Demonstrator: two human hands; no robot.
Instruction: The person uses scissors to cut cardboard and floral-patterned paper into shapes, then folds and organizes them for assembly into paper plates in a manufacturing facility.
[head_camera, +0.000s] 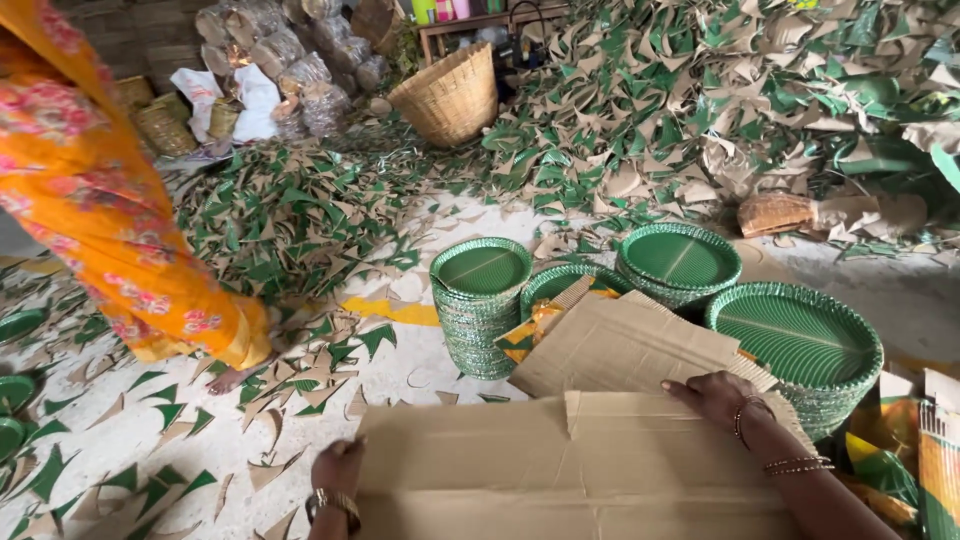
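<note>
Cardboard sheet (560, 470), creased brown, lies flat, left hand (338, 467) gripping its edge, right hand (718, 396) pressing open-palmed.

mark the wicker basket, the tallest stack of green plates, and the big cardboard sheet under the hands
wicker basket (450, 97), head view, on its woven side wall.
tallest stack of green plates (481, 268), head view, on the top plate's flat centre.
big cardboard sheet (560, 470), head view, on its bare middle between the hands.
</note>
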